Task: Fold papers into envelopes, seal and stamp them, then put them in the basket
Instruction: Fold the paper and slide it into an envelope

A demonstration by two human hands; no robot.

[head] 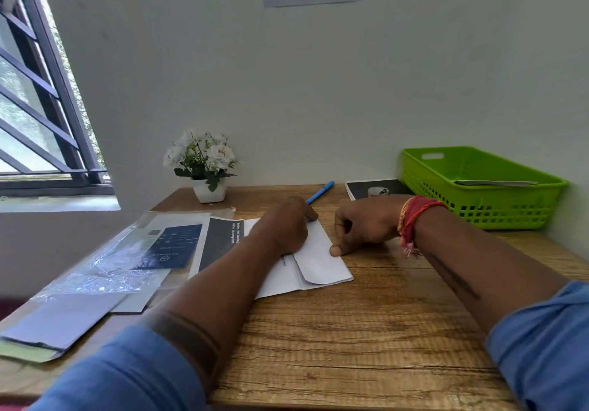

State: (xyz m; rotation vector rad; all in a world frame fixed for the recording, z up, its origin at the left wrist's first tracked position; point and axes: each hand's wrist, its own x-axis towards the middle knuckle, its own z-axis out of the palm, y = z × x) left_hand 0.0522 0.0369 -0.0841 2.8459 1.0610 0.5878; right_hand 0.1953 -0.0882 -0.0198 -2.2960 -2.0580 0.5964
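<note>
Both hands on a white envelope (pixel 318 261) left of the green basket (pixel 478 187): left hand (pixel 287 225) flat, pressing; right hand (pixel 363 225) curled, thumb pinning its edge

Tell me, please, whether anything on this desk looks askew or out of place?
Only the papers and plastic sleeves at the left: loosely overlapped, crooked, hanging past the desk edge. Otherwise nothing stands out.

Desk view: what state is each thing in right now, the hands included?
Envelope: flat on the desk, flap folded down.
Left hand: pressing on the envelope.
Right hand: fingers curled, thumb on the envelope's edge.
Green basket: upright, something flat inside.
Blue pen: lying on the desk.
Flower pot: upright.
</note>
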